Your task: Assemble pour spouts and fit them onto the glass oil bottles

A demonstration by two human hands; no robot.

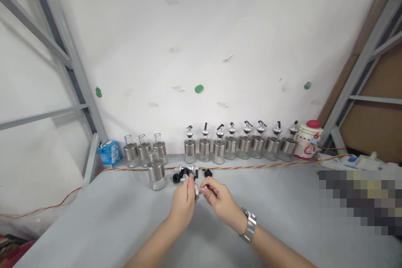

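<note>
My left hand [184,202] is closed around a silver pourer top [197,192], whose rounded metal cap shows between my hands. The fingertips of my right hand [219,197] pinch the slim spout end of that same top, where a small dark tip sticks out. Just beyond my fingers lies a small heap of loose pourer tops [190,169], silver with black stoppers, partly hidden by my left hand. A black stopper [207,173] rests to the right of the heap. Left of it stands an uncapped glass bottle [156,171] with a steel band.
Three more uncapped bottles [144,149] stand near the wall, beside a blue box [109,154]. Several bottles with pourers [231,145] line the wall farther right, ending at a white and red jar [307,140]. A twisted wire [260,166] crosses the grey table [103,213].
</note>
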